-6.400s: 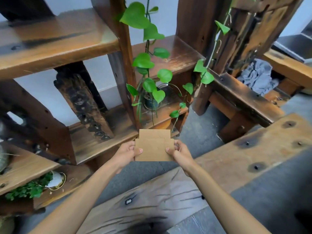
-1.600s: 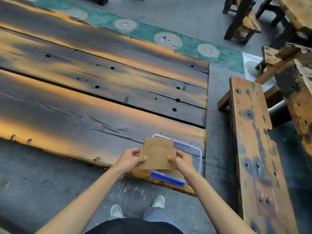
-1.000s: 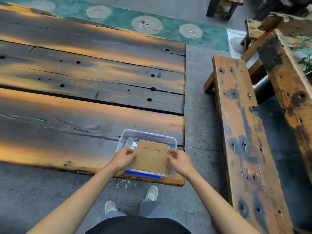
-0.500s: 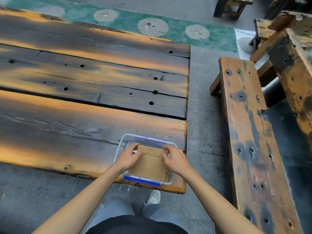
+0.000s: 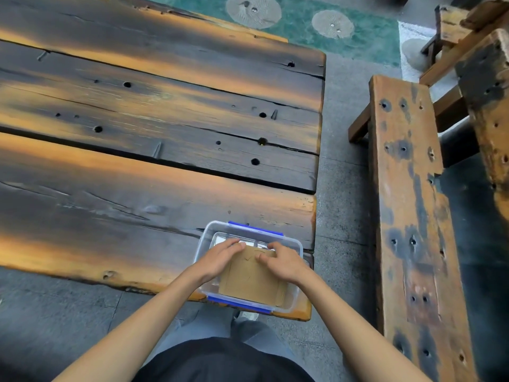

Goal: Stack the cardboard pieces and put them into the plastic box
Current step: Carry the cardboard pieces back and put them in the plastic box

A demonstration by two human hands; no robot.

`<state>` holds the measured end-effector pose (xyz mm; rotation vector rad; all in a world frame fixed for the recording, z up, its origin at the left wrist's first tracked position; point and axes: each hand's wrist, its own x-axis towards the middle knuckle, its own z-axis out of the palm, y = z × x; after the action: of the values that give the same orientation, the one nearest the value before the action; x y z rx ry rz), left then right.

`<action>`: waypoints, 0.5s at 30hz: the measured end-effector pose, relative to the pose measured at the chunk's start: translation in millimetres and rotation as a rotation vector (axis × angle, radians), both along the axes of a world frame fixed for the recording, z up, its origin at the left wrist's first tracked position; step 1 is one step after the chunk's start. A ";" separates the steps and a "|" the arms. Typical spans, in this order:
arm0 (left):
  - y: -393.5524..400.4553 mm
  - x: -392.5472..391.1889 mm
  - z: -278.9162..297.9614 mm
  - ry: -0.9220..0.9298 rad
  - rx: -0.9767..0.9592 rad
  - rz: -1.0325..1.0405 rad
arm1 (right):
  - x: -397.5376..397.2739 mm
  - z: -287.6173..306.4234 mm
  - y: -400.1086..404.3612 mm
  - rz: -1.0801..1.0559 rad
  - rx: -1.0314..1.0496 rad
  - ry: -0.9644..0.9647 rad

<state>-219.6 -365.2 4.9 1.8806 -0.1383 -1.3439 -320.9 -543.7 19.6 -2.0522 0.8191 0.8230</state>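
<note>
A: Where are the brown cardboard pieces?
B: Inside the clear blue-latched plastic box, on the charred plank worktop's near corner. The left hand and right hand press flat, grip wide.
A: Nearby?
B: A wooden bench at three o'clock.

One plastic box at lower centre, with two blue clips; one cardboard stack inside, piece count unclear; two hands, left hand, right hand; one table; one bench at right.

Bare tabletop left of and beyond plastic box; bench well right.
</note>
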 end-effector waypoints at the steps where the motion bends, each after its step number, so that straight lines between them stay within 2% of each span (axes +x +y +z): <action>1: -0.6 0.4 -0.6 0.060 -0.018 0.015 | -1.1 1.7 -0.6 -0.016 0.001 -0.018; 4: 1.1 4.5 -6.3 0.238 -0.029 0.112 | -2.0 4.6 -0.2 -0.083 -0.020 -0.098; 7: 4.0 10.4 -11.9 0.278 -0.030 0.208 | -4.5 7.3 0.5 -0.142 -0.021 -0.158; 15: 3.4 12.0 -10.6 0.307 -0.061 -0.020 | -15.6 4.2 1.5 -0.107 -0.112 -0.121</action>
<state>-207.6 -361.8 -5.6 1.6041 -0.0403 -1.6054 -336.5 -542.2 23.9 -2.1127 0.9160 0.6006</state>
